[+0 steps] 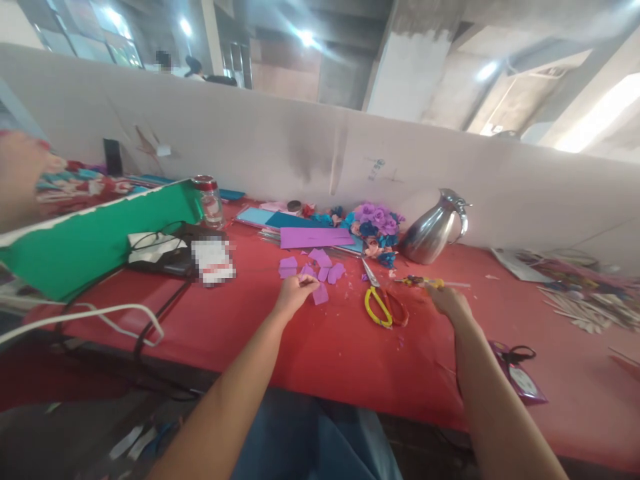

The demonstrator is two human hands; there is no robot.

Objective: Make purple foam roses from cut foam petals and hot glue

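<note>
My left hand (296,293) is closed in a pinch above the table, beside several cut purple paper pieces (287,268). Whatever its fingertips hold is too small to make out; one purple piece (321,295) lies right by them. Over to the right, my right hand (451,303) is closed around a yellow glue gun (434,283), its pale glue stick sticking out to the right. Between the hands lie scissors (379,307) with one yellow and one red handle, blades pointing away. Purple paper strips (316,237) lie behind the pieces.
A bunch of purple, blue and pink paper flowers (379,220) lies near a steel jug (431,228). At left stand a green box (100,247) and a red-lidded jar (210,203). Another person's hand (25,167) is at far left. Thin sticks (580,310) lie right.
</note>
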